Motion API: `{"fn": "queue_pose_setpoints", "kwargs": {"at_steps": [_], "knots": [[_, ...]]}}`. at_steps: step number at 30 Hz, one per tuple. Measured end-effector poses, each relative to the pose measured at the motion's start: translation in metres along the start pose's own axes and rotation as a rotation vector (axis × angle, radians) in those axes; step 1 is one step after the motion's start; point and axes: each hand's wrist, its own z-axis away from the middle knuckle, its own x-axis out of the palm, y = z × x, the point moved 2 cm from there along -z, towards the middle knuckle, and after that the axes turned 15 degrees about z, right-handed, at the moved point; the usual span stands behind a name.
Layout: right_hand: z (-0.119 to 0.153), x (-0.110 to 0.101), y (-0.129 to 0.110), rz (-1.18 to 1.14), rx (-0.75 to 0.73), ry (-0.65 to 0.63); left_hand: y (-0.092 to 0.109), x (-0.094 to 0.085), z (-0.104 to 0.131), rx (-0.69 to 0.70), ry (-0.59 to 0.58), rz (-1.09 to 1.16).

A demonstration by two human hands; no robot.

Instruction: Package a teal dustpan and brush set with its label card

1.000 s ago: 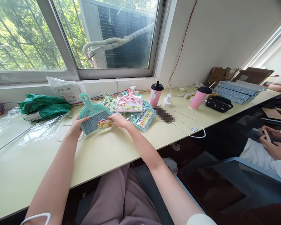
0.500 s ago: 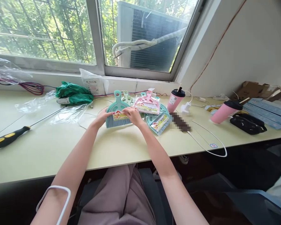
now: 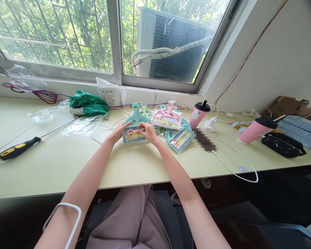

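Note:
A teal dustpan-and-brush set [image 3: 136, 119] with a printed label across its bristles stands tilted on the desk before me. My left hand [image 3: 118, 132] is closed on its left edge, the thumb lying over the front. On the label's right part, my right hand [image 3: 149, 132] has its fingers bent and pressed together; whether they grip the label is hard to tell. Just right of it lie a bagged pink dustpan set [image 3: 168, 117] and a bagged teal set [image 3: 180, 138], overlapping. A light green set [image 3: 145, 109] shows partly behind.
A long screwdriver [image 3: 19, 148], clear plastic wrap [image 3: 80, 126] and a green bag [image 3: 89, 103] lie to the left. Two pink cups [image 3: 197, 116], a white cable [image 3: 245, 159], a black case [image 3: 282, 144] and blue boxes [image 3: 298, 129] occupy the right side. The desk's front edge runs below my forearms.
The whole view has shifted slightly, so the desk items appear further right. My right fingers have curled more at the label, while my left hand keeps its hold on the teal set.

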Motion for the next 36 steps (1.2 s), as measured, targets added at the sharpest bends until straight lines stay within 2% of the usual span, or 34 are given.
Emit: {"fn": "queue_pose_setpoints", "kwargs": {"at_steps": [5,14,19,22,25,31,34,36], "knots": [[0.002,0.002,-0.005,0.007,0.056,0.083,0.000,0.001,0.002,-0.018,-0.020,0.027],[0.008,0.006,-0.008,0.205,0.185,0.266,-0.001,-0.007,0.004,0.004,-0.161,0.051],[0.009,0.008,-0.008,0.214,0.209,0.285,-0.001,-0.007,0.006,-0.017,-0.182,0.035],[0.010,0.006,-0.009,0.246,0.216,0.326,-0.002,-0.008,0.004,-0.003,-0.167,0.047],[0.012,0.000,-0.014,0.251,0.262,0.431,-0.001,-0.011,0.002,0.035,-0.100,0.075],[0.012,-0.002,-0.007,-0.075,0.590,0.610,0.003,-0.019,-0.001,0.101,0.027,0.124],[0.008,0.008,0.005,-0.299,0.690,0.626,0.006,-0.020,-0.001,0.139,0.050,0.154],[0.005,0.017,0.012,-0.495,0.736,0.586,0.007,-0.020,-0.001,0.146,0.065,0.168]]}}
